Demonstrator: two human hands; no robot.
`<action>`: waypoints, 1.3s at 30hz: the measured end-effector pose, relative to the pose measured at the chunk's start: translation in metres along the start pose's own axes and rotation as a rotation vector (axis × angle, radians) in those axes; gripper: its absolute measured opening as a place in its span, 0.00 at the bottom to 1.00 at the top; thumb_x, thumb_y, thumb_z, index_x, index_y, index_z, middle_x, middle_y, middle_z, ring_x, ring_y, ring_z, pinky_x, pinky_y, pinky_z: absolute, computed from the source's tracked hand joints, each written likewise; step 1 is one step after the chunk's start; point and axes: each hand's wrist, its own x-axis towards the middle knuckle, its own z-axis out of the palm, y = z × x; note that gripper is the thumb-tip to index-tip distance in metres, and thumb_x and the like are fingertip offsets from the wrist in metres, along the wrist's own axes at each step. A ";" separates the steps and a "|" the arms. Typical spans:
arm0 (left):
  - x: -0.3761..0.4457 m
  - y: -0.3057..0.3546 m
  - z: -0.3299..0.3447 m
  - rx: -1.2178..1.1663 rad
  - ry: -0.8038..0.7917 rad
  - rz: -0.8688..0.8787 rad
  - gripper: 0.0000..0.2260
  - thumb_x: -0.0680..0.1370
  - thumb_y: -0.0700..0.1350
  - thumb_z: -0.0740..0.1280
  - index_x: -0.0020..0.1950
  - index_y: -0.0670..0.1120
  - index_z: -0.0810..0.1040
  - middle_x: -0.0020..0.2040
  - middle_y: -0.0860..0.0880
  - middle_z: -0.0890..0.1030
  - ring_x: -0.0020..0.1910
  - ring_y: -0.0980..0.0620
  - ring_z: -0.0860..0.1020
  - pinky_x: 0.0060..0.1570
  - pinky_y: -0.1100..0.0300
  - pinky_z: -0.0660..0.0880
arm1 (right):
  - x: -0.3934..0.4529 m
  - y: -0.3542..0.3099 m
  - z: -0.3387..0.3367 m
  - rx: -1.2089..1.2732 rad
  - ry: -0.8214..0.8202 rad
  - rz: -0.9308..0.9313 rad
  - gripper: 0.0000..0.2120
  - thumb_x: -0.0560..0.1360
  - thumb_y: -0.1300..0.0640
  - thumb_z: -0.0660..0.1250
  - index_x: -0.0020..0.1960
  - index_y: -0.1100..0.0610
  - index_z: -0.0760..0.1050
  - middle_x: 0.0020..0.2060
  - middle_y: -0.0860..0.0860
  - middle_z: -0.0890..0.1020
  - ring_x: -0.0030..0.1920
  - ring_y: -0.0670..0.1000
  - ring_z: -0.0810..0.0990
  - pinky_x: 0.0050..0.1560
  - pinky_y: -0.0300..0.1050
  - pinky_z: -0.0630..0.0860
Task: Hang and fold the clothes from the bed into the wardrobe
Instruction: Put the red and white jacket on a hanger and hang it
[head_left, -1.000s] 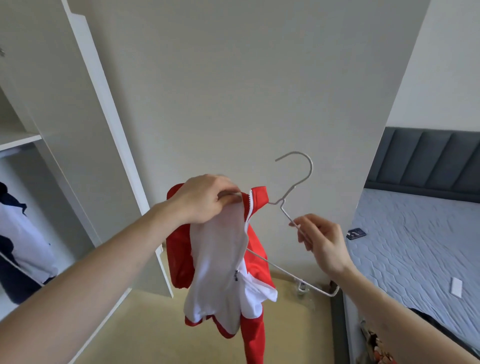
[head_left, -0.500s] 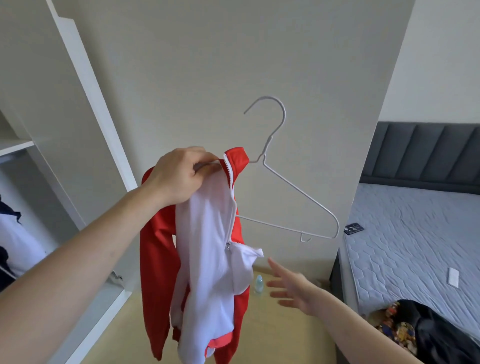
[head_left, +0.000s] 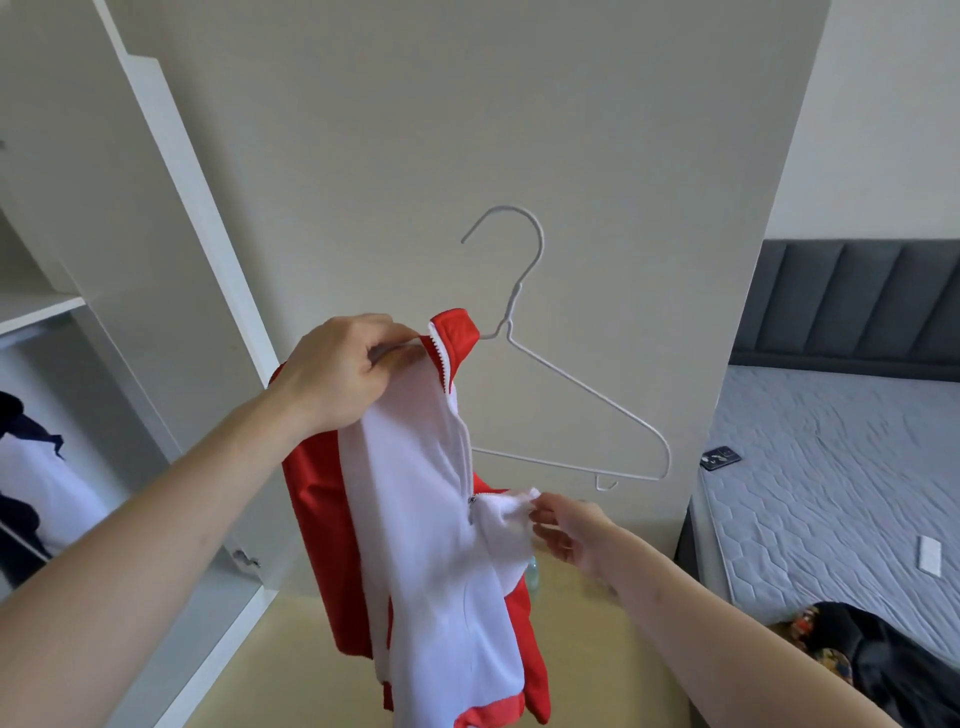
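A red and white zip jacket (head_left: 431, 545) hangs in mid-air, its left shoulder on a white wire hanger (head_left: 571, 384). My left hand (head_left: 343, 374) grips the jacket's collar and holds jacket and hanger up. The hanger's right arm sticks out bare. My right hand (head_left: 566, 530) pinches the loose white front flap of the jacket just below the zip. The open wardrobe (head_left: 47, 312) stands at the left. The bed (head_left: 841, 467) lies at the right.
A dark and white garment (head_left: 31, 467) hangs inside the wardrobe below a shelf. The open wardrobe door (head_left: 171, 223) stands beside my left arm. On the bed lie a phone (head_left: 719, 457), a white remote (head_left: 930, 555) and a dark pile of clothes (head_left: 872, 660).
My right hand let go of the hanger, dropped, then rose to pinch the jacket's white flap. My left hand lifted the jacket and hanger higher.
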 end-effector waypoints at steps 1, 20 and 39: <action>-0.004 -0.006 0.000 0.021 -0.004 -0.012 0.13 0.79 0.61 0.59 0.56 0.63 0.81 0.42 0.59 0.79 0.44 0.58 0.77 0.42 0.57 0.73 | 0.000 -0.002 -0.006 0.052 0.052 -0.049 0.07 0.79 0.56 0.69 0.43 0.55 0.79 0.29 0.48 0.83 0.29 0.46 0.81 0.30 0.37 0.68; -0.029 -0.061 0.023 0.146 -0.067 -0.132 0.11 0.79 0.63 0.59 0.56 0.67 0.79 0.39 0.60 0.82 0.38 0.57 0.78 0.36 0.60 0.73 | -0.042 -0.052 -0.070 0.184 0.345 -0.571 0.18 0.77 0.64 0.60 0.30 0.53 0.77 0.26 0.48 0.66 0.28 0.47 0.63 0.27 0.39 0.66; -0.043 -0.009 0.094 -0.174 -0.028 -0.350 0.16 0.78 0.63 0.59 0.41 0.55 0.79 0.29 0.52 0.70 0.32 0.51 0.70 0.35 0.55 0.68 | -0.064 -0.091 -0.024 -0.690 -0.084 -0.840 0.12 0.80 0.57 0.67 0.60 0.45 0.80 0.39 0.45 0.82 0.34 0.46 0.83 0.33 0.41 0.80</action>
